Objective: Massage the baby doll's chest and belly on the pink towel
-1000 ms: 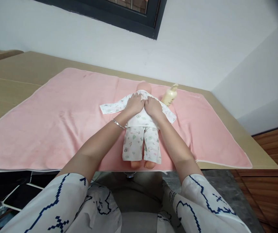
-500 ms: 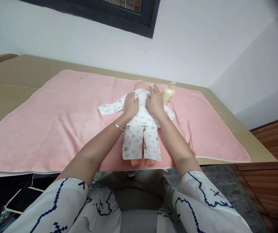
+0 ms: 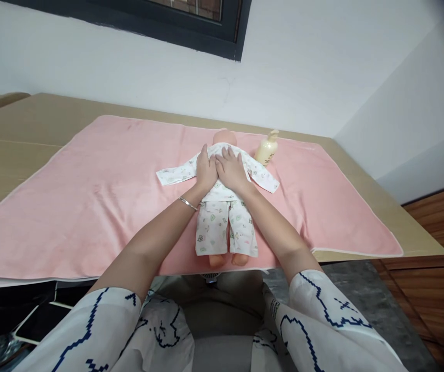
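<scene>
Left hand (image 3: 207,171) and right hand (image 3: 231,170) flat, gripping nothing, neither nearer; both on doll (image 3: 222,194), lying lengthwise, head (image 3: 224,137) farthest.

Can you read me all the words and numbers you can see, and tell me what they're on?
No words or numbers can be read here.
Pump bottle: dark marks, too small to read.
Small dark block on the person's shirt: too blurred to tell if it's writing.
Doll's outfit: little printed shapes, no readable words.
</scene>
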### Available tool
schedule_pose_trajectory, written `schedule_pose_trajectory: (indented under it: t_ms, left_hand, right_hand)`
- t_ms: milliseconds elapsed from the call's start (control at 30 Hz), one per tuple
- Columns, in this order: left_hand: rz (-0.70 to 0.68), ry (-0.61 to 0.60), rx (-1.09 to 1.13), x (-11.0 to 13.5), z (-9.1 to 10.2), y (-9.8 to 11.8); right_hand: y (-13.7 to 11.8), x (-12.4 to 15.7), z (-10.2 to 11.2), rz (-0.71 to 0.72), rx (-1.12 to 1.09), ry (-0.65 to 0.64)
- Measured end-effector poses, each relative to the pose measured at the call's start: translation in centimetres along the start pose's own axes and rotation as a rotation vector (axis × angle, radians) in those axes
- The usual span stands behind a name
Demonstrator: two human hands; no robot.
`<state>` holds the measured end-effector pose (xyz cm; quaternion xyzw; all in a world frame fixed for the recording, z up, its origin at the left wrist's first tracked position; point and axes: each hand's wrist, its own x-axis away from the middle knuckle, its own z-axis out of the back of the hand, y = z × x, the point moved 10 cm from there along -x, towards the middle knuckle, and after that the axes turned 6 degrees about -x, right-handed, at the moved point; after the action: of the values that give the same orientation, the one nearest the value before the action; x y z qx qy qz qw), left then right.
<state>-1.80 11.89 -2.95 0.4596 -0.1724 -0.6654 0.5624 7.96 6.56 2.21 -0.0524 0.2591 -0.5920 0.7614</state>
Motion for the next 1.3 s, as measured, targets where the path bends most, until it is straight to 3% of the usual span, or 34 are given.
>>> schedule_pose_trajectory:
  t_ms: [67,233,300,467,567,700,833,933,1067,1167,1233,1300]
  left_hand:
    - [0.017,0.007,-0.002,0.0,0.1,-0.2]
    - [-0.019,-0.005,-0.053,0.0,-0.1,0.0]
    - [-0.020,-0.004,-0.080,-0.1,-0.2,-0.1]
    - [-0.009,-0.020,-0.147,-0.4,-0.6,-0.6]
    - [-0.007,-0.033,-0.163,-0.5,-0.7,-0.6]
    - [-0.045,-0.025,-0.143,-1.0,0.4,0.6]
    - [-0.098,0.013,-0.006,-2.6,1.4,3.3]
    - [-0.112,-0.127,0.186,-4.2,-1.4,5.9]
    - [-0.066,-0.381,0.298,-5.6,-7.5,9.6]
    - [0.158,-0.625,0.583,-4.9,-11.7,11.9]
    - [0.353,-0.728,0.905,-3.8,-13.1,13.7]
    - [0.547,-0.754,1.227,-2.7,-13.5,15.3]
  right_hand:
    - [0.1,-0.1,0.0,-0.008,-0.010,-0.024]
    - [0.9,-0.3,2.9,-0.031,-0.053,0.126]
    - [1.3,-0.3,2.4,-0.026,-0.046,0.107]
    - [2.3,-0.5,-1.3,-0.016,-0.025,-0.026]
    - [2.6,-1.0,-1.3,-0.005,-0.035,-0.036]
    - [4.3,-1.9,2.2,-0.032,-0.031,0.071]
    - [9.7,-1.9,7.8,-0.194,-0.068,0.304]
    - [13.1,-1.8,10.1,-0.219,-0.078,0.347]
    - [15.1,-2.1,10.3,-0.168,-0.074,0.283]
    - [15.6,-2.1,10.0,-0.148,-0.050,0.248]
    - [15.6,-2.0,10.2,-0.137,-0.039,0.257]
    - [15.6,-1.9,10.4,-0.140,-0.028,0.277]
